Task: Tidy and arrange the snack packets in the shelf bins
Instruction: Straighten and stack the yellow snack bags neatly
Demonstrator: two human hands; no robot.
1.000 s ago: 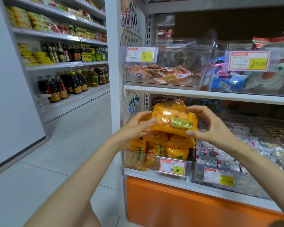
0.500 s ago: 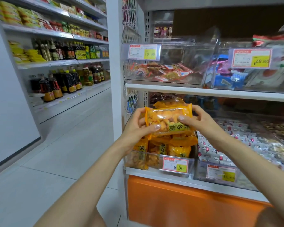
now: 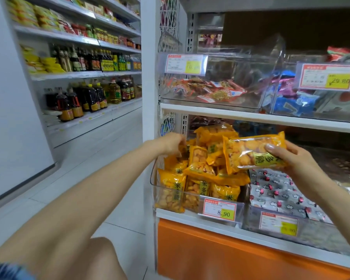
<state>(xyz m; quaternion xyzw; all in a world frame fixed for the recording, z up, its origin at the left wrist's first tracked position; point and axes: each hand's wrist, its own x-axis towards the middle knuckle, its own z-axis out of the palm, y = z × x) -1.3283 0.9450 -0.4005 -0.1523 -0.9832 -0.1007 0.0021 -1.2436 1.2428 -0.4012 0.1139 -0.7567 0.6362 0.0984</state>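
- Right up front, the clear bin [image 3: 157,199] on the low shelf wears an 8.90 price tag [image 3: 220,211] and is stuffed with yellow snack packets [image 3: 198,168], piled kinda messy.
- Right hand [image 3: 295,161] has 1 yellow packet [image 3: 249,152] clamped, thumb across its front, just above the bin's right side.
- Left hand [image 3: 170,143] is down on the pile's far left; can't tell if it's actually got hold of anything.
- Silver packets [image 3: 275,188] fill the next bin right.
- Higher up, red packets [image 3: 208,89]; oil bottles [image 3: 93,96] way off left.

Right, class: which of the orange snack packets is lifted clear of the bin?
The orange packet in the right hand, held lengthwise beside the pile; the rest lie heaped in the clear bin.
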